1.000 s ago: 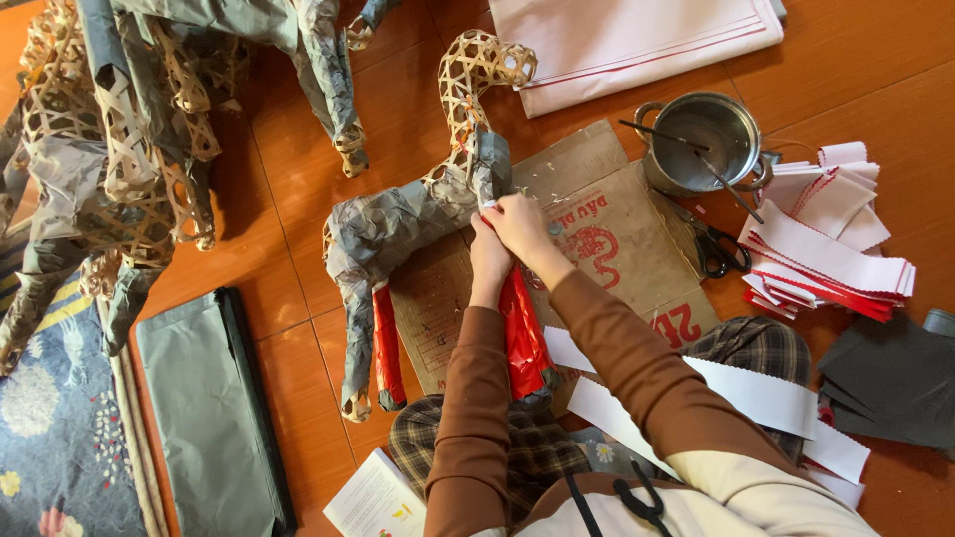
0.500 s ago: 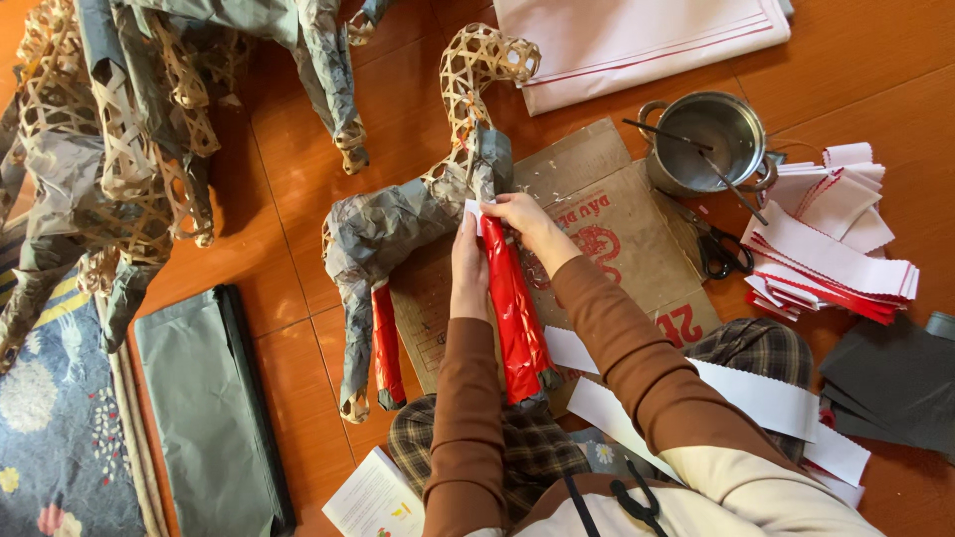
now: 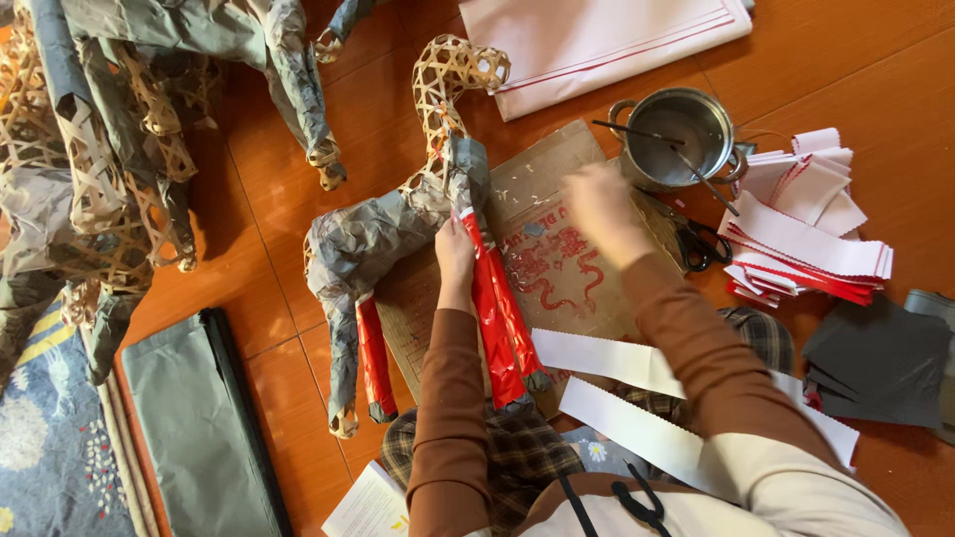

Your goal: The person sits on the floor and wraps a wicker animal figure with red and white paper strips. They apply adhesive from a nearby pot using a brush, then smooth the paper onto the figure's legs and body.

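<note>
A wooden floor point(image 3: 846, 70) carries everything. On it lie a woven horse frame point(image 3: 398, 229), flattened cardboard point(image 3: 557, 268), a metal pot point(image 3: 681, 134), scissors point(image 3: 701, 244), cut paper strips point(image 3: 806, 229), dark sheets point(image 3: 875, 363), a folded cloth point(image 3: 597, 40) and a green sheet point(image 3: 194, 428).

The right hand point(image 3: 597, 204) is blurred, so its fingers cannot be told apart. The woven animal frames point(image 3: 90, 169) at the left are cut off by the edge — the white folded paper point(image 3: 597, 40) at the top too. The scissors point(image 3: 701, 244) are partly hidden.
</note>
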